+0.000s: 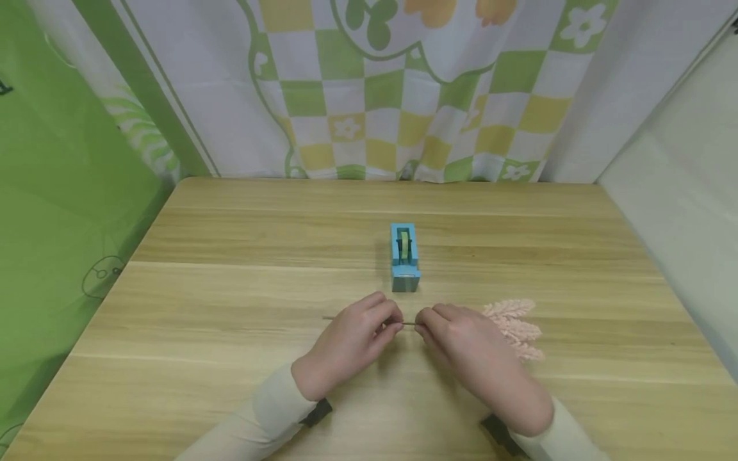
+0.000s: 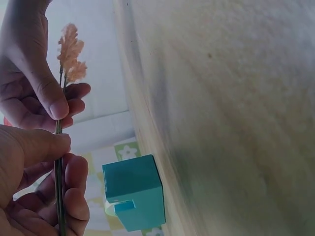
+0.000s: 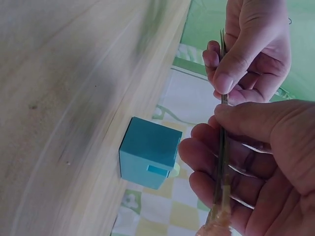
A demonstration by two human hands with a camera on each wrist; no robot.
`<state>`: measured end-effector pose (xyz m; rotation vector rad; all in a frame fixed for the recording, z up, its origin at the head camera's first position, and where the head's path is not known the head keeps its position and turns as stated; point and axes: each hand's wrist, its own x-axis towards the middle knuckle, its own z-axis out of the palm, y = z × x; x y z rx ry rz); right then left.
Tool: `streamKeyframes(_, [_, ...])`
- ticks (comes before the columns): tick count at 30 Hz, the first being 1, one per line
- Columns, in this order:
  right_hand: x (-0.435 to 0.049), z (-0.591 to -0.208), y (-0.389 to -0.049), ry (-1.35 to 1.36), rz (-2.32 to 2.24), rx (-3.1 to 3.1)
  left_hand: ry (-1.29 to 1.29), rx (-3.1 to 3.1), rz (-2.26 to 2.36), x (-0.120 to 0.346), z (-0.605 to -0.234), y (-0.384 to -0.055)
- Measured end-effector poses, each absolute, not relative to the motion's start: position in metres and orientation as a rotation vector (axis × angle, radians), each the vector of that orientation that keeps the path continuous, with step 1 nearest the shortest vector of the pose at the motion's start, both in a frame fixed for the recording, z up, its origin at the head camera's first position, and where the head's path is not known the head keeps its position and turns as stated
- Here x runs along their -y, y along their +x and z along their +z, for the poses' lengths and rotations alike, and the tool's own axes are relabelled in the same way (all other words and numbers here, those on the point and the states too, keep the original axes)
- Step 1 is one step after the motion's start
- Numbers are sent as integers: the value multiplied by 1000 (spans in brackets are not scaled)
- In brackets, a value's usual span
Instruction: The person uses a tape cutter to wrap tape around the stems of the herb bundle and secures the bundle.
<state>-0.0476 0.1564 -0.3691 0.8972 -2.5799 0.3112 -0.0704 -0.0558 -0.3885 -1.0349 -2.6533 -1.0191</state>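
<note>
1. The blue tape dispenser stands upright on the wood-grain counter, a pale roll of tape in its slot.
2. On the person's side of the dispenser, the left hand pinches the thin stems between thumb and curled fingers; the bare ends stick out to the dispenser's left.
3. Just beside it, nearer the person than the dispenser and slightly to its right, the right hand pinches the same stems, thumb against bent fingers.
4. The feathery pink flower heads spread past the right hand, to the dispenser's right.
5. Behind the dispenser, beyond the counter, hangs a checkered curtain with white flowers.
</note>
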Motion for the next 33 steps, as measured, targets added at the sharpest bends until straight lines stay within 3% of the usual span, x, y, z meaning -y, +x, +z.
streamKeyframes(33, [-155,-373,-50,875,330,2620,-957,2724,-1112,50,-390,-72])
